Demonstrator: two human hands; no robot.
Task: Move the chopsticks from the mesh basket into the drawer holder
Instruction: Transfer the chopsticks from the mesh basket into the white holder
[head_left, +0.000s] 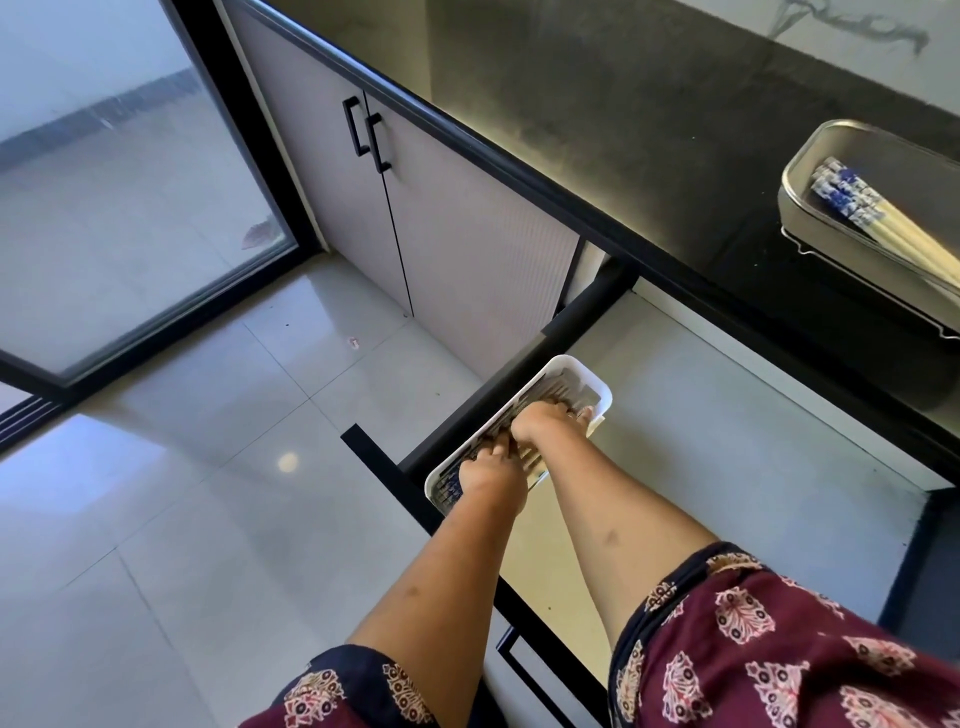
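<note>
A white drawer holder (597, 387) lies at the left end of the open drawer (727, 441), with chopsticks (561, 392) lying lengthwise in it. My left hand (488, 470) and my right hand (545, 423) are both down inside the holder, fingers curled onto the chopsticks there. On the dark counter at the right stands the metal mesh basket (810, 161), holding several more chopsticks (872, 213) with blue-patterned ends and pale shafts. My hands hide the middle of the holder.
The black counter (623, 130) runs above the drawer. The drawer's black front panel (384, 467) sticks out toward the tiled floor (208, 493). Closed cabinet doors with black handles (369, 135) are at the left, beside a glass sliding door (104, 208).
</note>
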